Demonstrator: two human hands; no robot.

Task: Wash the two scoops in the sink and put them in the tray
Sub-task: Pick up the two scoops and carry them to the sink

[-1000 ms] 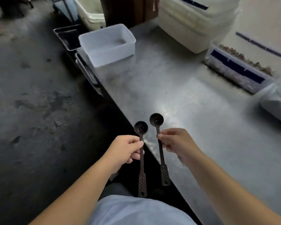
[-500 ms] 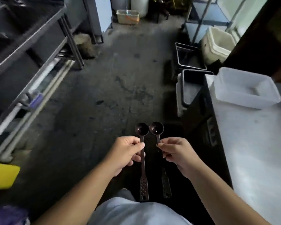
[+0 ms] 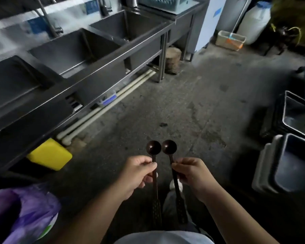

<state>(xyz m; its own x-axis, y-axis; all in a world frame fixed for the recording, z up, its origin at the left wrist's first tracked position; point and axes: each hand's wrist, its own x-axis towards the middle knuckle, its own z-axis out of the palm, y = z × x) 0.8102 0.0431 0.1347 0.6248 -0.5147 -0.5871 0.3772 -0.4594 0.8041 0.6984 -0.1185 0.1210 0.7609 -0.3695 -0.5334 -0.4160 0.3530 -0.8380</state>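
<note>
Two dark long-handled scoops stand upright side by side in front of me, bowls up and almost touching. My left hand (image 3: 137,175) grips the handle of the left scoop (image 3: 153,147). My right hand (image 3: 192,175) pinches the handle of the right scoop (image 3: 169,146). A long steel sink unit (image 3: 99,67) with three basins runs along the left, with taps at its back. At its far end a green-blue rack tray (image 3: 163,3) rests on the drainboard.
A yellow container (image 3: 49,154) sits under the sink, beside white pipes (image 3: 102,110). A purple bag (image 3: 23,208) is at the lower left. Stacked dark bins (image 3: 289,164) stand on the right. A wooden stump (image 3: 173,59) and a dustpan (image 3: 230,40) lie further off on the concrete floor.
The view has swung left from the steel counter across the floor to the sink unit. Both hands keep the same hold on the scoops, whose bowls have come closer together.
</note>
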